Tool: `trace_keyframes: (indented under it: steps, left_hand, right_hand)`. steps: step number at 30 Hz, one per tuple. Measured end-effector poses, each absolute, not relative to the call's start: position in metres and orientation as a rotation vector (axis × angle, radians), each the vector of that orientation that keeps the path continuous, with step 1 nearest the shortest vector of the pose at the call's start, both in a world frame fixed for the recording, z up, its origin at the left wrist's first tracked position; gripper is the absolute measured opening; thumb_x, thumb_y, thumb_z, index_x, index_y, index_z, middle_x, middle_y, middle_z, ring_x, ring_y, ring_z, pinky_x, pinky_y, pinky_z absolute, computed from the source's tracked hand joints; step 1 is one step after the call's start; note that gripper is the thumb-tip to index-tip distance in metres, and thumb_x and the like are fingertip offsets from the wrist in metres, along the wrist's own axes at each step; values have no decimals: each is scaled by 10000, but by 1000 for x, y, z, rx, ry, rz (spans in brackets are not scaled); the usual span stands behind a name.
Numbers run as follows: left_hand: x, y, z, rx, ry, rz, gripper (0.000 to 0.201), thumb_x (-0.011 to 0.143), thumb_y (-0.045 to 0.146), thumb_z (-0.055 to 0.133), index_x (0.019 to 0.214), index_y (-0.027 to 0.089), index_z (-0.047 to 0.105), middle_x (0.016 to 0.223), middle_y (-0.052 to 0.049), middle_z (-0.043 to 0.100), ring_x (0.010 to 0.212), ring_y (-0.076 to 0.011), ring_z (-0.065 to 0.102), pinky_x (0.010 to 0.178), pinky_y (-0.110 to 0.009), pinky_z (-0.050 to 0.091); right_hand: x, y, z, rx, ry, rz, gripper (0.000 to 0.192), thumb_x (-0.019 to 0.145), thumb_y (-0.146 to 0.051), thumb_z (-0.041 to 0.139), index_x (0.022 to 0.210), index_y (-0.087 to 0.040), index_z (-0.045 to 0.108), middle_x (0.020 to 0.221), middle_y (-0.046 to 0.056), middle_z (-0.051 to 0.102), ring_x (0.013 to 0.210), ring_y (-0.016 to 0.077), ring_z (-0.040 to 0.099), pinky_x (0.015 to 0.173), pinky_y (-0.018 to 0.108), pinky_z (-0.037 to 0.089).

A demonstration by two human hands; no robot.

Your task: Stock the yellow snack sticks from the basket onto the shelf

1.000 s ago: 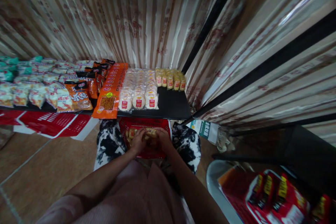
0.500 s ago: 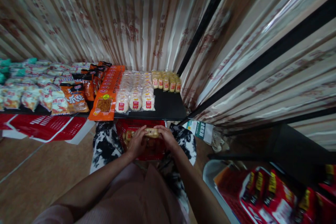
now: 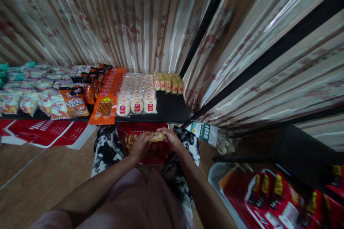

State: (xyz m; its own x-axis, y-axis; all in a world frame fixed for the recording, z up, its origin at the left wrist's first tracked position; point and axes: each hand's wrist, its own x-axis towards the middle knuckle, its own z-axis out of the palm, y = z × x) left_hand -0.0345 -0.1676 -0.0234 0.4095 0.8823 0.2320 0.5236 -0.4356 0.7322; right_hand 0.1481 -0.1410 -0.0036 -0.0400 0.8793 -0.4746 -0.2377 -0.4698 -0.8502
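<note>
My left hand (image 3: 139, 147) and my right hand (image 3: 172, 139) together hold a stack of small yellow snack packets (image 3: 156, 136) just above a red plastic basket (image 3: 158, 154) that rests on my lap. More of the same packets lie in the basket's left side (image 3: 129, 139). Right in front is a low black shelf (image 3: 172, 109). It carries a row of matching yellow packets (image 3: 168, 82) at the back and rows of clear-wrapped round cakes (image 3: 138, 96) beside them.
Orange snack bags (image 3: 105, 94) and many other snack packs (image 3: 32, 94) fill the shelf to the left. Red flattened cartons (image 3: 45, 134) lie on the floor below. At the lower right a grey tub holds red packages (image 3: 271, 196). Striped curtain walls surround the corner.
Both hands have lifted the yellow packets a little out of the basket and toward the shelf. The view has shifted slightly.
</note>
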Motion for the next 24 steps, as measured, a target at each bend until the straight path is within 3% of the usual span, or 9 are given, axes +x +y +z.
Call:
trace_keyframes:
  steps: [6,10,15,24]
  left_hand:
    - [-22,-168,-20,1900,1264,847,198,863,241,439,1028,187,535,1046,-79,598,1005,-177,556,881,-308,441]
    - [-12,-168,-14,1753,1380,831,165,818,264,500,959,192,549,979,-57,610,925,-176,571,831,-294,440]
    - [-3,-165,-14,1534,1407,793,199,812,323,503,942,177,541,887,-35,639,802,-157,593,746,-272,447]
    - [15,-151,-33,1156,1376,889,136,738,178,516,873,166,535,768,-7,640,712,-114,605,651,-214,473]
  right_hand:
    - [154,-136,-2,-1347,-724,1680,221,677,-304,590,832,-178,685,771,26,695,528,85,566,467,177,397]
    - [154,-134,-3,-1330,-668,1659,206,734,-353,621,823,-174,669,605,-14,622,451,61,511,427,159,373]
    - [153,-134,-3,-1306,-603,1630,207,747,-376,641,814,-181,650,590,-30,593,472,57,511,454,154,393]
    - [153,-137,-1,-1298,-599,1513,330,632,-342,708,923,-200,642,753,5,664,623,99,586,585,203,457]
